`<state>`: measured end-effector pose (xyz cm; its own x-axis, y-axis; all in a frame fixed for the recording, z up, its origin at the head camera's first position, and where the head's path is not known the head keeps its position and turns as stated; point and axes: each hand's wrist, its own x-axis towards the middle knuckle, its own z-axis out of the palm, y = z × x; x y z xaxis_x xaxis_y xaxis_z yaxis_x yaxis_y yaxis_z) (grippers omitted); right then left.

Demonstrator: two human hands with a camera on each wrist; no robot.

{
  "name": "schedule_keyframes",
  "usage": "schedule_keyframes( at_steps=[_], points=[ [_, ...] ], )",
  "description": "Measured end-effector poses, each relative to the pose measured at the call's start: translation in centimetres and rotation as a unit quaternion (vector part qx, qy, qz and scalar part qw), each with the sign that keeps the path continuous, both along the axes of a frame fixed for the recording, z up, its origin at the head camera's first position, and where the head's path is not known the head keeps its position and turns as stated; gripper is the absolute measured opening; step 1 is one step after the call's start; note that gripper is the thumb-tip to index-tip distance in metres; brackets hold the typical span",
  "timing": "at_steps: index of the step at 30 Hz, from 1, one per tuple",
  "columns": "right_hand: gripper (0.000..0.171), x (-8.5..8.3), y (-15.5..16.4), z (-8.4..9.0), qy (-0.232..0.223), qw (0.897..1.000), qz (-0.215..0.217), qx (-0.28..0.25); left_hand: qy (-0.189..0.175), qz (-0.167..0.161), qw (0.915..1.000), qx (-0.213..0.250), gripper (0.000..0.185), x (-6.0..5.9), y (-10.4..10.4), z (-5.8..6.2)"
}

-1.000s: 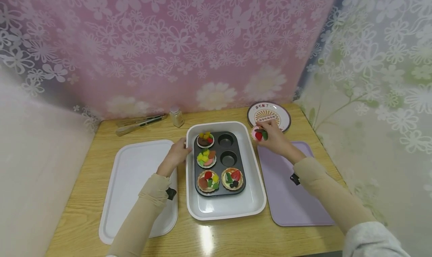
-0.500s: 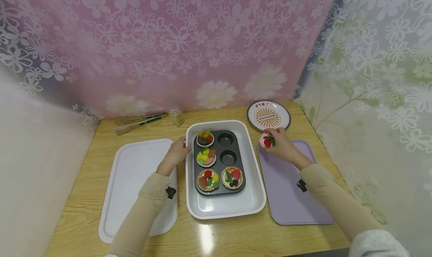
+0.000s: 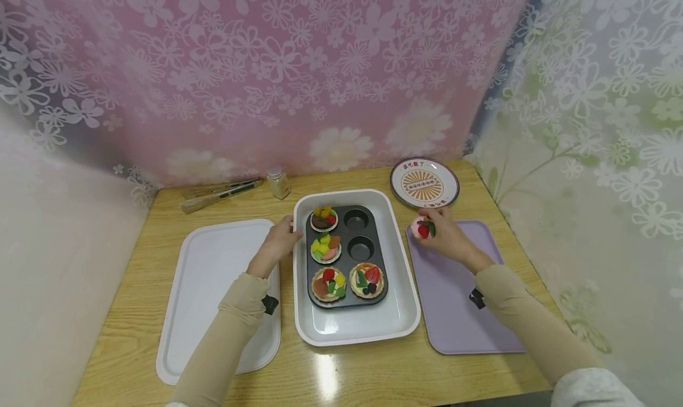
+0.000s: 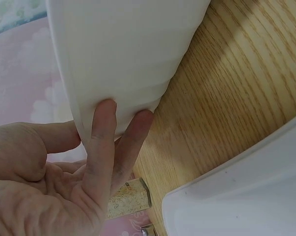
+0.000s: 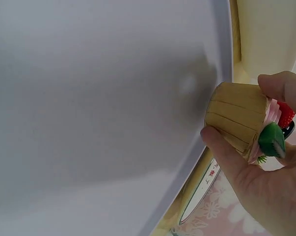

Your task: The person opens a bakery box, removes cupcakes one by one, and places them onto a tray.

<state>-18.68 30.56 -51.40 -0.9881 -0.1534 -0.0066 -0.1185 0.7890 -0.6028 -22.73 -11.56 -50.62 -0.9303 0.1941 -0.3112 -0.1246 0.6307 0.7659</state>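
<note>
In the head view my right hand (image 3: 447, 238) holds a cupcake (image 3: 419, 229) with pink frosting, a strawberry and a green piece on top, at the far left corner of the purple tray (image 3: 464, 318). The right wrist view shows thumb and fingers gripping the tan pleated cup (image 5: 236, 115), which is tilted. My left hand (image 3: 277, 242) grips the left wall of a deep white tray (image 3: 358, 339), fingers along its outside, thumb at the rim. Inside it sits a dark muffin tin (image 3: 344, 235) with fruit tarts (image 3: 329, 284) and smaller topped cakes (image 3: 326, 249); two right-hand wells hold nothing.
A patterned plate (image 3: 423, 184) stands behind the purple tray. On the left lies a flat white tray (image 3: 213, 300). Tongs (image 3: 221, 197) and a small glass jar (image 3: 278, 183) are at the back, near the pink flowered wall (image 3: 331, 69).
My right hand has carried the cupcake away from the plate, slightly right and nearer to me, to the purple tray's far corner. The left hand has stayed on the white tray's wall.
</note>
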Motion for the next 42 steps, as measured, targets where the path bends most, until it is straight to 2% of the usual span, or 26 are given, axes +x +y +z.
schedule_keyframes(
  at_steps=[9, 17, 23, 35, 42],
  points=[
    [0.07, 0.3, 0.0, -0.6, -0.015, 1.0, -0.016, 0.006, -0.016, 0.003, 0.9997, 0.015, 0.057, 0.1, 0.1, 0.1],
    [0.069, 0.4, 0.0, -1.0, -0.003, 1.0, -0.018, 0.002, -0.01, 0.003, 0.9999, 0.009, 0.056, 0.2, 0.1, 0.2],
    [0.072, 0.4, 0.0, -1.1, -0.018, 1.0, -0.024, -0.005, -0.014, 0.004, 0.9998, 0.013, 0.057, 0.1, 0.1, 0.2],
    [0.071, 0.2, 0.2, -1.4, -0.019, 1.0, -0.017, -0.009, -0.022, 0.008, 0.9995, 0.019, 0.056, 0.1, 0.0, 0.1],
    [0.086, 0.0, 0.7, -0.9, -0.034, 0.999, -0.003, -0.007, -0.02, 0.006, 0.9995, 0.024, 0.056, 0.2, 0.0, -0.1]
  ],
)
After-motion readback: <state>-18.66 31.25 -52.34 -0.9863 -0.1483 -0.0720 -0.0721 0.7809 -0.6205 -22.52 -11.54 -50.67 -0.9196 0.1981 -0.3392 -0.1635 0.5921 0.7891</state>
